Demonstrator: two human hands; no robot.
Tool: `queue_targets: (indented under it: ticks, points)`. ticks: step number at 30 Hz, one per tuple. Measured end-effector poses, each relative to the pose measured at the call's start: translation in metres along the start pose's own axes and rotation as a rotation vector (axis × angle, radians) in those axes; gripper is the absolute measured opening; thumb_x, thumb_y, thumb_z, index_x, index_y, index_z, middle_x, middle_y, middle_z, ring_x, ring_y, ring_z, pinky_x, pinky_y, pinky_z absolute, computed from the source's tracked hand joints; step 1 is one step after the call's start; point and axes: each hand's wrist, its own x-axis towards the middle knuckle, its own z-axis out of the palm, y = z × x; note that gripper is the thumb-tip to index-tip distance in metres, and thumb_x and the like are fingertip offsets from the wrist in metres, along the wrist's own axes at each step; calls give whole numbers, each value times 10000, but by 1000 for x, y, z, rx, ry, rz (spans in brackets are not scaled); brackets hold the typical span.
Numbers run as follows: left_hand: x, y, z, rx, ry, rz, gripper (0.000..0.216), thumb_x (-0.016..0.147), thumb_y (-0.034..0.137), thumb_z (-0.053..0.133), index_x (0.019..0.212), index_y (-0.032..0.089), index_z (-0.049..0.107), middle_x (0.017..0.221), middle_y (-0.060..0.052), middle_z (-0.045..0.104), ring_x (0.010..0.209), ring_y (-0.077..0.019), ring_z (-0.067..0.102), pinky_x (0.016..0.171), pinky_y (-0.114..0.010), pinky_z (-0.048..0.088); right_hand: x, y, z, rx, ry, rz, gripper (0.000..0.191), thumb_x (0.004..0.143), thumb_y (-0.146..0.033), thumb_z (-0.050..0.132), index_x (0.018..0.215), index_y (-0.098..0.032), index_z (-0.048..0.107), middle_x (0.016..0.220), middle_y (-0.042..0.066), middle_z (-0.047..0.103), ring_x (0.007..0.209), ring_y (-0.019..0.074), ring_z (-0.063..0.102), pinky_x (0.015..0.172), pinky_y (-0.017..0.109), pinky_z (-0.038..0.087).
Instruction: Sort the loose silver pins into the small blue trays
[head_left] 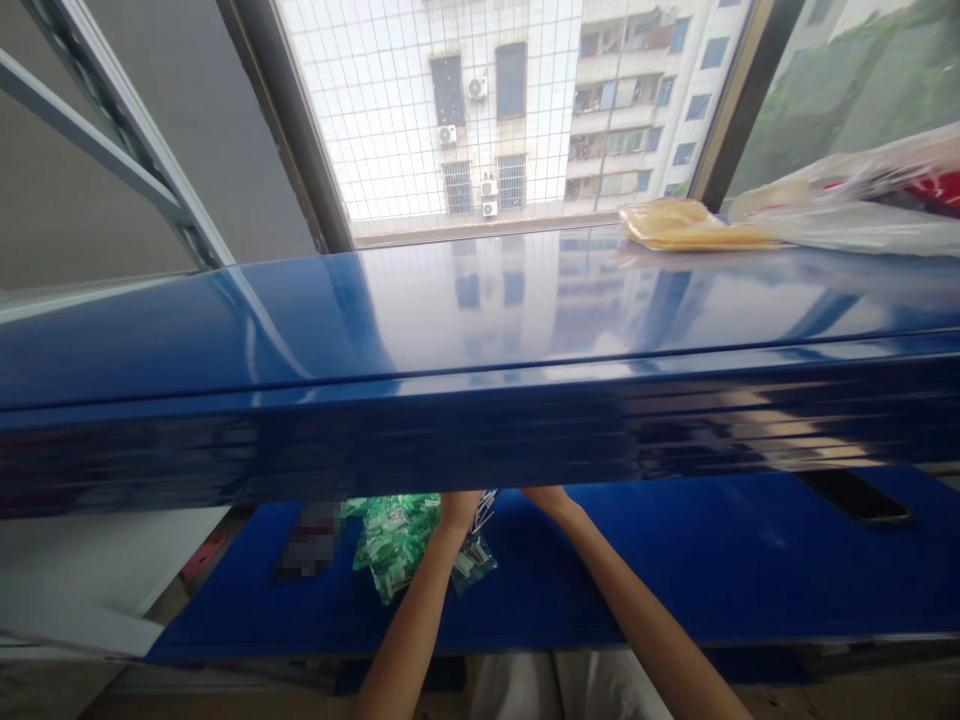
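Note:
Under the overhanging blue shelf, my left hand (459, 507) reaches over a heap of small green-and-clear plastic packets (399, 535). Its fingers are hidden behind the shelf's front edge. Thin pale sticks (486, 512) show just to the right of that hand, and a clear packet with slim pieces inside (474, 560) lies below them. My right hand (550, 498) is a little further right, above the blue lower surface (675, 570). The shelf hides its fingers too, so I cannot see what either hand holds.
The glossy blue shelf (465, 350) crosses the whole view above my hands. Plastic bags (697, 225) rest on it at the right. Below, a black phone (855, 497) lies at the right and a blurred dark item (309, 540) at the left. A metal upright (142, 130) stands at the left.

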Motion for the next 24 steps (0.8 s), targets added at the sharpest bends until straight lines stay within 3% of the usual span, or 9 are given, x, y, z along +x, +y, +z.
queue_targets:
  ticks: [7, 12, 18, 24]
  points:
    - [-3, -4, -1, -1, 52, 30, 179, 721, 271, 570, 877, 201, 622, 874, -47, 638, 910, -220, 563, 816, -390, 446, 0, 7, 1, 141, 45, -22, 244, 803, -232, 433, 684, -171, 637, 721, 85, 650, 727, 211, 610, 675, 362, 500]
    - [-4, -2, 1, -26, -26, 33, 145, 752, 262, 532, 842, 206, 630, 813, -47, 641, 850, -201, 583, 769, -364, 465, -1, 5, -5, 304, 41, 87, 268, 795, -338, 466, 600, -194, 580, 654, 55, 622, 681, 179, 596, 632, 321, 496]
    - [1, -1, 3, -29, -163, 99, 155, 734, 221, 534, 842, 209, 645, 877, -50, 644, 894, -198, 577, 829, -378, 442, 1, 1, -9, 457, 39, 213, 221, 778, -355, 482, 679, -192, 593, 727, 58, 629, 793, 201, 590, 705, 343, 480]
    - [4, 3, -4, -81, 173, -19, 209, 706, 343, 574, 840, 199, 644, 906, -54, 644, 966, -218, 548, 879, -364, 412, 3, 7, -18, 424, -1, 421, 194, 732, -283, 520, 583, -180, 587, 704, 75, 631, 770, 216, 591, 717, 364, 471]
